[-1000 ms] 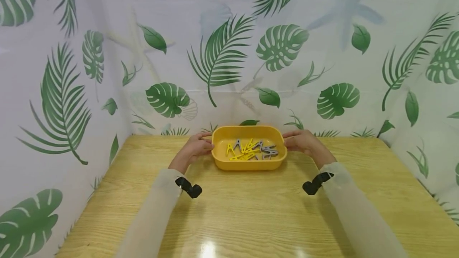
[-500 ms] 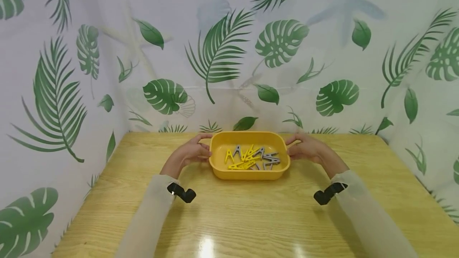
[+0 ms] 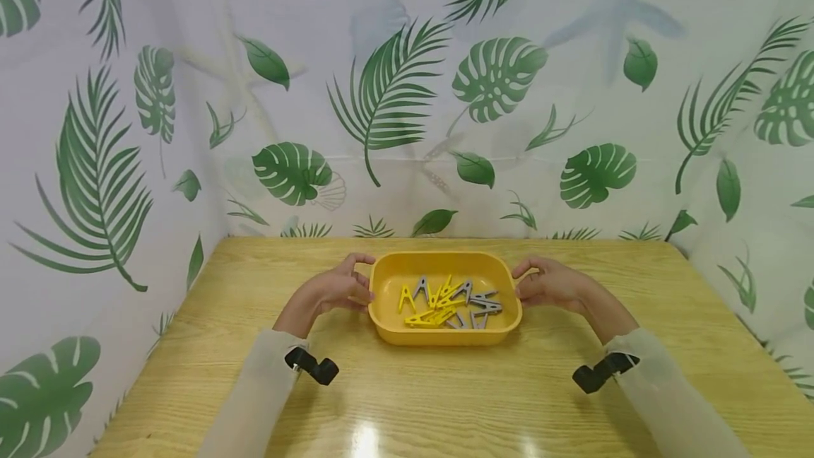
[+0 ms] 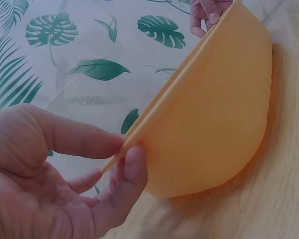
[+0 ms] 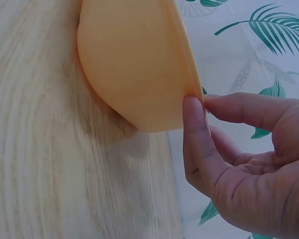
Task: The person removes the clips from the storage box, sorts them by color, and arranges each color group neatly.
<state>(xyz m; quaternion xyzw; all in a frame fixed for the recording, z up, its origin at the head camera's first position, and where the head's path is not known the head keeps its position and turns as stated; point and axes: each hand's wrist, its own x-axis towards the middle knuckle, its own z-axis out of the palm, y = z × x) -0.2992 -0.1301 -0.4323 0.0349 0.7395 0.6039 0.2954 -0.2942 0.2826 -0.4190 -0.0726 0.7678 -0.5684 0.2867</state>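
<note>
Fingers [image 4: 132, 179] of the left hand [image 3: 337, 286] pinch the left end of the rim [image 4: 175, 82] on an orange-yellow plastic tub [image 3: 445, 338], which sits midway across the table, toward the back. Inside, loose: yellow clothespins [image 3: 429, 318] mostly left, grey clothespins [image 3: 487, 306] mostly right. Right hand [image 3: 555, 286] pinches the opposite end. Handling estimate: light, thin-walled, fairly stiff, not fragile; smooth plastic could slip, and contents would probably slide if tipped. Best hold: both rim ends, kept level. Whether the base bears fully on the wood-grain tabletop [image 3: 407, 408], cannot tell. Glare toward the near edge suggests a slick finish. White leaf-print sheeting [image 3: 540, 189] screens left, back and right.
</note>
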